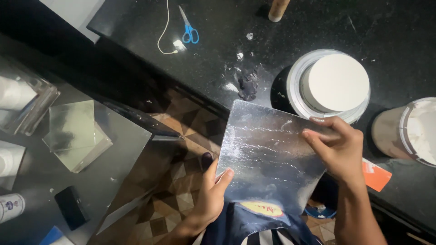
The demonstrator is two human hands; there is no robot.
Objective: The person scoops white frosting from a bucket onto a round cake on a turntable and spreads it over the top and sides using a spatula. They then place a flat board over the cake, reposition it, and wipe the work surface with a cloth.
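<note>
I hold a square silver foil-covered board (268, 154) flat in front of me, over the edge of a black counter (213, 59). My left hand (210, 197) grips its near left corner with the thumb on top. My right hand (336, 147) grips its right edge, fingers curled over the shiny surface. The board's surface is wrinkled and reflective. Just beyond it on the counter stands a round turntable with a white top (334, 84).
A tub of white cream (420, 131) stands at the right, an orange card (376, 176) below it. Blue scissors (188, 29), a white cord (165, 31) and white crumbs lie on the counter. A glass table (68, 177) at left holds stacked silver boards (77, 134), a black phone (71, 207) and containers.
</note>
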